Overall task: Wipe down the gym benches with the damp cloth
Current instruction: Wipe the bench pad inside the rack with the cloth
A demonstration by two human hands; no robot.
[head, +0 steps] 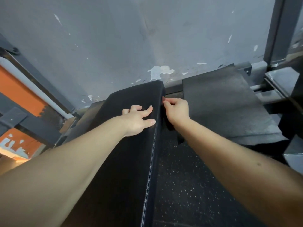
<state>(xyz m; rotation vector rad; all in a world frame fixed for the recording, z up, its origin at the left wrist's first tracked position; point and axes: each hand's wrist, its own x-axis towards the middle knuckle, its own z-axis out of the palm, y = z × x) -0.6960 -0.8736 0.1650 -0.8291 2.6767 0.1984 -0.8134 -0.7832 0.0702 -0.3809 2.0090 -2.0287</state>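
A long black padded bench (131,99) runs from the bottom of the view up to the grey wall. My left hand (137,120) lies on the bench top near its right edge, fingers spread, holding nothing. My right hand (176,108) is closed on a dark cloth (169,124) and presses it against the bench's right side, close to the far end. The cloth hangs down below the hand; a loose corner shows near my forearm. Most of the cloth is hidden between hand and bench.
A dark rubber mat (221,104) lies on the floor to the right, beside a grey metal machine frame (275,38). Black speckled floor (188,185) lies right of the bench. An orange and grey frame (21,94) stands at the left. The scuffed grey wall (147,38) is just beyond the bench.
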